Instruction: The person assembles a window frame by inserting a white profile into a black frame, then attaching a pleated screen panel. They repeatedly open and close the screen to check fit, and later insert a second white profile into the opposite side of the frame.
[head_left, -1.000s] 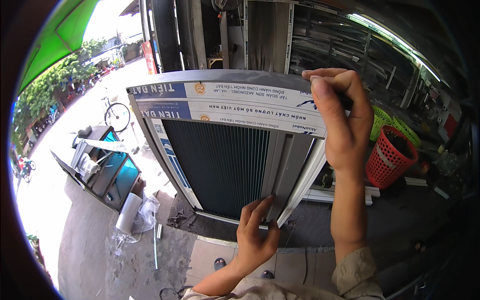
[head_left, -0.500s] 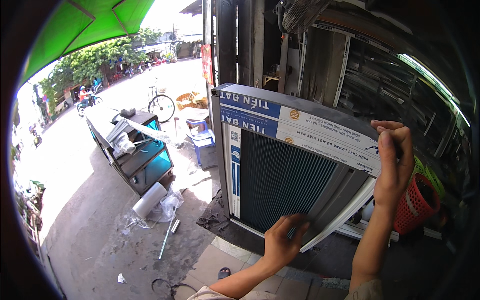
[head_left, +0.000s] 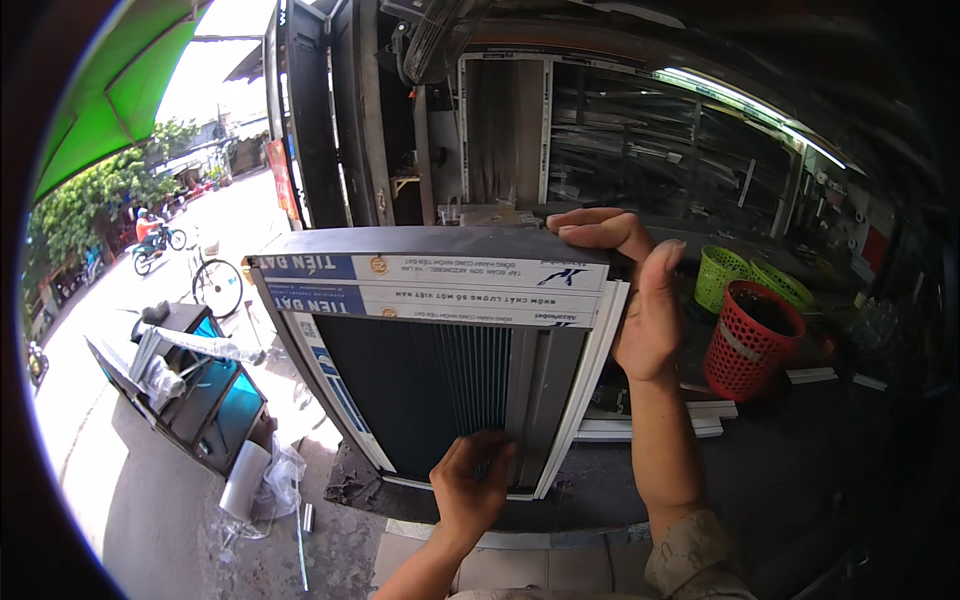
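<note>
A grey metal-framed pleated screen [head_left: 420, 410] stands upright before me, with blue-and-white printed protective film [head_left: 440, 290] along its top. Its dark mesh is folded in narrow vertical pleats, and a wide grey bar [head_left: 540, 385] runs down the right side. My right hand [head_left: 640, 300] holds the top right corner, fingers over the top edge and thumb raised at the side. Low down, my left hand [head_left: 472, 482] is at the pleats beside the bar, its fingers curled in. Whatever those fingers pinch is hidden.
The screen rests on a dark ledge [head_left: 350, 475]. On the right stand a red perforated basket [head_left: 740, 345], green baskets [head_left: 722, 272] and white strips [head_left: 660, 428]. To the left are a metal cart [head_left: 190, 400], a plastic-film roll [head_left: 245, 480] and a bicycle [head_left: 217, 288].
My view has swung right, so the screen appears further left and faces me more squarely. My right hand stays at the top corner, and my left hand stays low by the pleats.
</note>
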